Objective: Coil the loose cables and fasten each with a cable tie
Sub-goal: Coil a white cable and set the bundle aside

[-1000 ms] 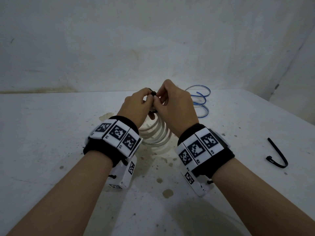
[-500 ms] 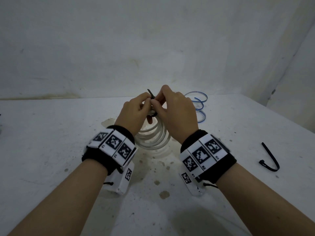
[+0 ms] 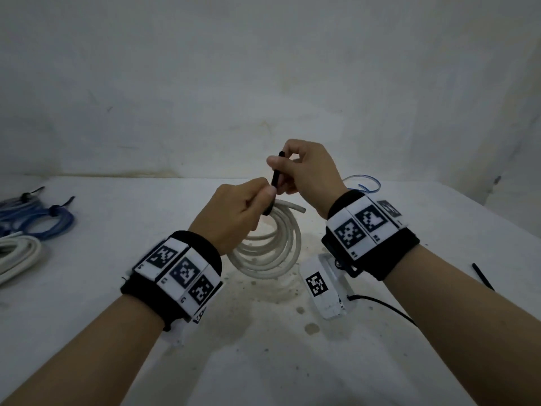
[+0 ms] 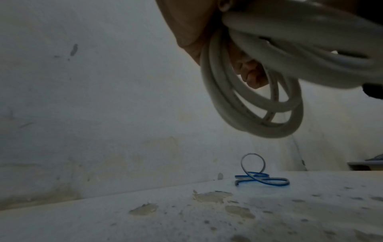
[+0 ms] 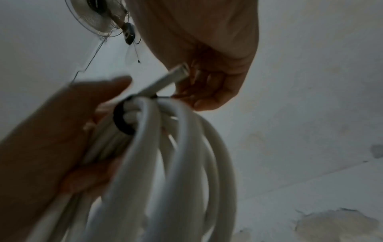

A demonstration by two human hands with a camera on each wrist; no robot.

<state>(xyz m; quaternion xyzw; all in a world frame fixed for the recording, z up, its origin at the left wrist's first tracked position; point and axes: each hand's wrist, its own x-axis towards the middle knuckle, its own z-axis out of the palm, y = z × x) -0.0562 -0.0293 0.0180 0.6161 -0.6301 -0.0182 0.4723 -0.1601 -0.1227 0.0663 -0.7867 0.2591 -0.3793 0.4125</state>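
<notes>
A white cable coil (image 3: 275,244) hangs above the table, gripped at its top by my left hand (image 3: 243,209). A black cable tie (image 3: 275,177) loops round the bundle, and its tail stands upward. My right hand (image 3: 288,171) pinches that tail between thumb and fingers. In the right wrist view the black cable tie (image 5: 122,119) rings the white cable coil (image 5: 176,163), with my left hand (image 5: 51,131) holding the strands beside it. The left wrist view shows the white cable coil (image 4: 259,101) dangling under my fingers.
A loose blue cable (image 3: 363,183) lies behind my right wrist; the loose blue cable (image 4: 261,176) is also on the table in the left wrist view. Tied blue coils (image 3: 38,221) and a white coil (image 3: 17,253) lie at far left. A spare black tie (image 3: 483,276) lies at right.
My right hand has risen and drawn the tie's tail upward, away from my left hand. The head view has shifted, bringing the tied coils at left into sight.
</notes>
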